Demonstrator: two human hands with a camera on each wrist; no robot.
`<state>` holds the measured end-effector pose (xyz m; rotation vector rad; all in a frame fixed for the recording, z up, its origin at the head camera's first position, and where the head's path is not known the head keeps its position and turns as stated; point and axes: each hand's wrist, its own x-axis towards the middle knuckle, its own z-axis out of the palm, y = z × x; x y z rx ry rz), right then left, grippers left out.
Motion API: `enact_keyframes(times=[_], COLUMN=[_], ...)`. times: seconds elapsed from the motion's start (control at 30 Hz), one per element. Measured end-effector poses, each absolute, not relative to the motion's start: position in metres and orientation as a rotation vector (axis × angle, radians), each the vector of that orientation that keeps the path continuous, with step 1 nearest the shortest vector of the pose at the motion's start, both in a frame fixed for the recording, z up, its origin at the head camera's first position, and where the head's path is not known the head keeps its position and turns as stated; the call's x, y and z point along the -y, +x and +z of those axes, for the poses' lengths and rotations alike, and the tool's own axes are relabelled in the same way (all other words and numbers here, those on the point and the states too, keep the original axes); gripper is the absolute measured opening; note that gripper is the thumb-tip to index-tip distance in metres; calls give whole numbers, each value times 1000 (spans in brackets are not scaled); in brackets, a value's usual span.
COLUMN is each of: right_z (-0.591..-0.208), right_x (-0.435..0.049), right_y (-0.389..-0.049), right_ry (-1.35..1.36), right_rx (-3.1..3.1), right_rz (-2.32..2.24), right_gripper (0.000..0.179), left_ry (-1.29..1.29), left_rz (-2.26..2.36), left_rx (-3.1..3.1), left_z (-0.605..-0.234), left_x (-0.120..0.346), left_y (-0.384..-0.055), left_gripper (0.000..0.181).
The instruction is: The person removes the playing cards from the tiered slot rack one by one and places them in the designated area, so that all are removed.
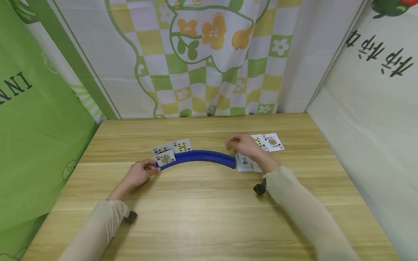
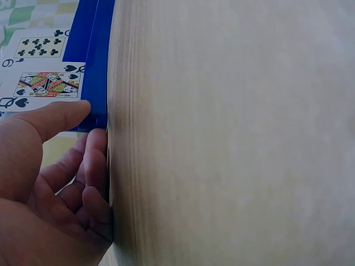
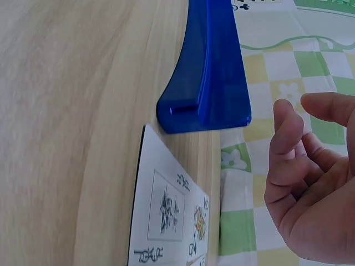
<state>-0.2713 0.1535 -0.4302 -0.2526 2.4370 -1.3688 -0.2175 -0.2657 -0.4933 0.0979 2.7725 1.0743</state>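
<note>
A curved blue card holder (image 1: 202, 156) lies on the wooden table. At its left end, my left hand (image 1: 138, 174) pinches the tip, with the thumb (image 2: 66, 116) on top and the fingers below. A queen of spades (image 2: 47, 86) stands in the slot beside that thumb, and a clubs card (image 1: 181, 146) stands farther along. Another card (image 1: 160, 148) is partly covered behind the queen. My right hand (image 1: 243, 144) hovers near the holder's right end, its fingers loosely bent and nothing between them. Under its wrist lies a joker card (image 3: 169, 205).
A king of spades (image 1: 273, 142) lies face up to the right of the right hand, next to a yellow-centred card (image 1: 258, 140) partly hidden by that hand. A patterned cloth (image 1: 209, 87) hangs along the table's far edge. A green sheet (image 1: 39, 127) borders the left side.
</note>
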Motion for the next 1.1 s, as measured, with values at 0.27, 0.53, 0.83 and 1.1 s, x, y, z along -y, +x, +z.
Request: enact_keyframes(times=[0.27, 0.53, 0.83, 1.1], right_z=[-430, -431, -429, -427], right_x=[-144, -135, -120, -110], right_y=[-270, -273, -273, -272], right_ry=[-254, -273, -286, -315], right_rx=[-2445, -2408, -2421, -2431], right_rz=[-1354, -1402, -1393, -1390], right_gripper=[26, 24, 21, 19], left_ry=[93, 91, 96, 100], left_rz=[1083, 1082, 1082, 1079], left_rx=[-2771, -2770, -2773, -2774], left_z=[-495, -495, -496, -494], left_x=[266, 267, 266, 266], left_y=[-219, -218, -218, -218], left_gripper=[40, 40, 40, 40])
